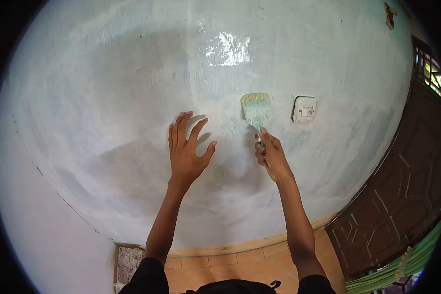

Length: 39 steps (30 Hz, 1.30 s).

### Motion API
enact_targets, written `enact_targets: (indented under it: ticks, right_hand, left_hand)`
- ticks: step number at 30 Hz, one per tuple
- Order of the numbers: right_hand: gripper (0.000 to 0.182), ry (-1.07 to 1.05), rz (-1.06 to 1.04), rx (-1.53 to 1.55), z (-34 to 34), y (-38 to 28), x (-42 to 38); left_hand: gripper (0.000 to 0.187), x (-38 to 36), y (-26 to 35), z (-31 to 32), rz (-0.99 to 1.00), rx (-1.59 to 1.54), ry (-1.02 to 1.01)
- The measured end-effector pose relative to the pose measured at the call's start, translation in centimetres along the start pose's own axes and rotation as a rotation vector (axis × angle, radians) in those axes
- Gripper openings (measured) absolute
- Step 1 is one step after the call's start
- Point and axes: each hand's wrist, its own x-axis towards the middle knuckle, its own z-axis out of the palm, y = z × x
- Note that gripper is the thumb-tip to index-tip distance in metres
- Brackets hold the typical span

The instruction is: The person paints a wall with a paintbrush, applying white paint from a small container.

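Observation:
My right hand [273,156] is wrapped round the handle of a paintbrush [258,111] smeared with pale green paint. Its wide bristles point up and lie close against the wall [230,161], left of a white light switch [305,109]. To the left, my left hand [186,149] is raised with fingers spread and holds nothing; its fingertips are right by the wall. The wall is patchy pale green and grey, with a wet, shiny patch above the brush.
A brown carved door [392,196] stands at the right, with a green curtain [402,268] below it. Orange tiles [223,267] cover the floor. A patterned box-like piece [128,262] sits at lower left. A small wooden fixture [390,16] is high on the right.

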Motion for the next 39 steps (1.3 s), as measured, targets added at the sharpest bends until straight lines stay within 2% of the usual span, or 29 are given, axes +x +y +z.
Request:
enact_targets:
  ticks: [2,5,11,15,18,24,27,29,32,34,37,39]
  right_hand:
    - [0.040,-0.025,0.008,0.067,0.3,-1.6,-1.3]
    - [0.037,0.056,-0.155,0.232,2.1,-6.3,-1.7]
    - [0.027,-0.007,-0.300,0.297,3.0,-12.2,-0.7]
    - [0.026,-0.119,-0.216,0.184,1.7,-11.9,1.5]
    - [0.029,-0.047,-0.173,0.210,1.4,-11.6,4.1]
    - [0.034,-0.073,-0.127,0.168,2.1,-11.0,4.6]
    - [0.039,-0.011,-0.026,0.156,1.2,-6.6,3.6]
    - [0.041,-0.061,0.018,0.119,-0.9,-2.2,2.7]
    - [0.043,-0.033,0.031,0.071,-1.0,-0.8,1.1]
    - [0.044,0.011,-0.040,0.055,0.2,-3.1,0.7]
    - [0.044,0.049,-0.144,0.107,2.3,-10.1,2.6]
    - [0.044,-0.056,-0.166,0.128,1.9,-11.7,5.2]
  left_hand:
    - [0.051,-0.1,0.2,-0.3,0.012,0.021,-0.001]
    - [0.051,0.5,1.0,-1.0,0.018,0.047,0.009]
    - [0.051,0.9,1.7,-1.5,0.031,0.025,0.019]
    - [0.050,1.1,2.0,-1.6,0.043,0.004,0.027]
    - [0.050,1.5,2.3,-1.6,0.044,-0.006,0.037]
    - [0.050,1.7,2.3,-0.9,0.045,-0.036,0.040]
    - [0.051,1.0,2.2,-0.2,0.035,-0.038,0.023]
    - [0.051,0.5,2.0,0.5,0.036,-0.039,0.018]
    - [0.052,0.1,1.8,1.1,0.049,-0.029,0.005]
    - [0.053,0.4,2.1,0.9,0.058,-0.014,0.009]
    - [0.053,1.4,3.1,0.7,0.024,-0.055,0.019]
    - [0.052,1.6,3.5,0.7,0.020,-0.062,0.026]
